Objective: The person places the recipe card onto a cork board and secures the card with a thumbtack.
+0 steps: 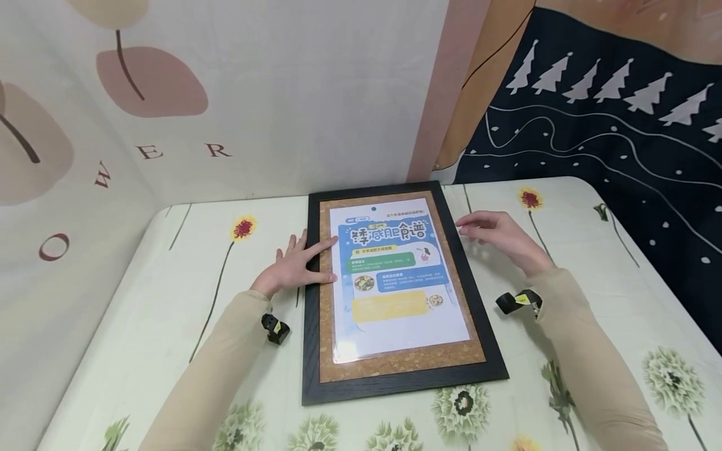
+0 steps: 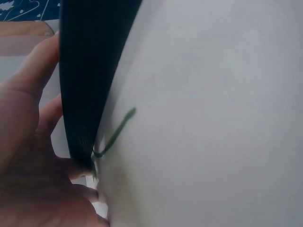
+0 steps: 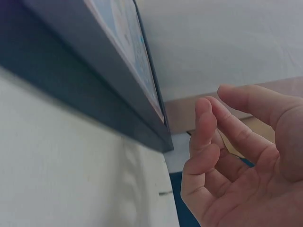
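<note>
A black-framed cork board [image 1: 405, 371] lies flat on the table. On its cork is a printed poster [image 1: 403, 329] with blue, green and yellow panels and a glossy, clear-looking surface. My left hand [image 1: 290, 266] spreads over the frame's left side, thumb and one finger reaching to the poster's left edge, the other fingers at the frame's outer edge. In the left wrist view the black frame [image 2: 94, 56] passes in front of those fingers. Beside the frame's right edge, my right hand [image 1: 499, 235] hovers with loosely bent fingers, holding nothing. The right wrist view shows this hand [image 3: 236, 156] apart from the frame.
A pale tablecloth [image 1: 225, 351] printed with flowers covers the table. Behind stands a light fabric backdrop [image 1: 316, 100], with a dark hanging of white trees [image 1: 609, 125] at the right. Small black wrist cameras sit by both cuffs.
</note>
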`<state>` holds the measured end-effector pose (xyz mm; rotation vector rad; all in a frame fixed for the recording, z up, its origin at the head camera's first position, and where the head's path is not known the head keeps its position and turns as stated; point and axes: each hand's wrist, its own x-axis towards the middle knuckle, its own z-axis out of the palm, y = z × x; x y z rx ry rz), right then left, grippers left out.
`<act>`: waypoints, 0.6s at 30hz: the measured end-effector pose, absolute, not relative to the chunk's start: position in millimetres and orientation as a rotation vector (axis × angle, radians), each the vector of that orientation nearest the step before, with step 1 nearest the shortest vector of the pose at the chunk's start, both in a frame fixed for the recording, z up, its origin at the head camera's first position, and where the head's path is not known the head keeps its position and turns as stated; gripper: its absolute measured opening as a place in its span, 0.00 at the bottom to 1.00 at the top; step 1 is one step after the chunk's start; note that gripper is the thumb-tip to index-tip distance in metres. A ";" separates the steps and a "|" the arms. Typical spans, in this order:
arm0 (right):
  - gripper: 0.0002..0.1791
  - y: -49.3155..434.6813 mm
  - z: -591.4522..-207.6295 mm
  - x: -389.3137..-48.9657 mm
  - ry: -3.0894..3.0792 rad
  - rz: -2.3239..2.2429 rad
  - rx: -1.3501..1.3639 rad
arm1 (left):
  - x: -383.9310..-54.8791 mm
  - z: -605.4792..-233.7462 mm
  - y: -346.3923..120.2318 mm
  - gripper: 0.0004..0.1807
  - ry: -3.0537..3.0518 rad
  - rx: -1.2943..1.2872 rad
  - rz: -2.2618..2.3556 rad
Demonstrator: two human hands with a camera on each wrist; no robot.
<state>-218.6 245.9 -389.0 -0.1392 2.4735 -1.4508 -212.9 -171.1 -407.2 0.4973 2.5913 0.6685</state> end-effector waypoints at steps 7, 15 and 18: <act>0.23 258.0 -391.7 -213.7 2.500 -1.443 -0.106 | -212.3 -408.0 -172.0 0.47 2.590 0.498 0.671; 0.26 276.2 -400.3 -204.3 2.558 -1.402 -0.015 | -211.3 -406.9 -171.4 0.47 2.586 0.489 0.676; 0.26 283.5 -403.6 -199.7 2.564 -1.410 0.012 | -211.6 -407.1 -172.0 0.47 2.584 0.486 0.680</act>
